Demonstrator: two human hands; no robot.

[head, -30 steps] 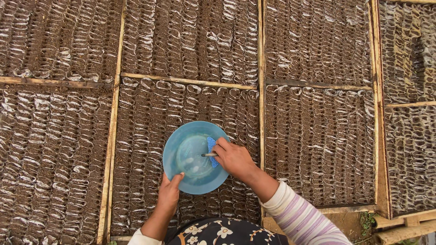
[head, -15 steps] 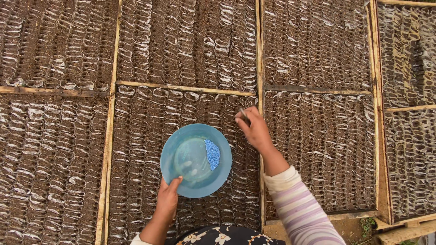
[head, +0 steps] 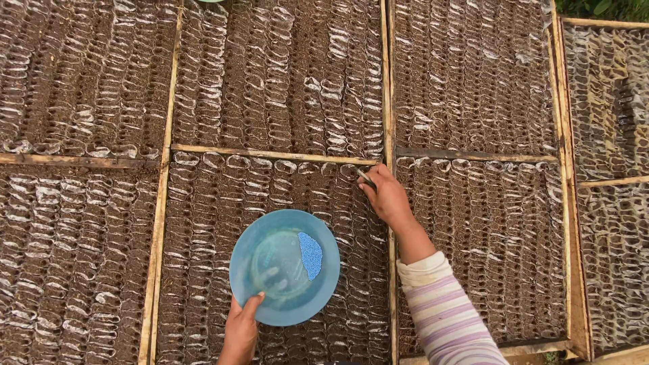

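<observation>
The left hand (head: pixel 241 331) is clamped on the near rim of a round blue bowl (head: pixel 267 270), thumb hooked over the edge, fingers hidden underneath. The bowl is held just above the rows of soil-filled seedling bags (head: pixel 270 189), toward the lower middle of the view. Inside it, a small heap of bright blue granules (head: pixel 311 255) is piled against the right side, and the rest of the bowl looks pale and mostly bare.

The right hand (head: pixel 387 196) is stretched forward past the bowl, well clear of it, fingers pinched together on a thin dark stick (head: pixel 366 178), whose tip is pointed into a bag near the top of the plot. The arm is covered by a striped pink-and-white sleeve (head: pixel 443 318).

All around, the ground is packed with tight rows of little plastic bags full of dark soil, split into rectangular plots by wooden slats (head: pixel 274 154). One long slat (head: pixel 387 81) is run right past the right hand. A bit of green foliage (head: pixel 602 7) can be made out in the far upper-right corner.
</observation>
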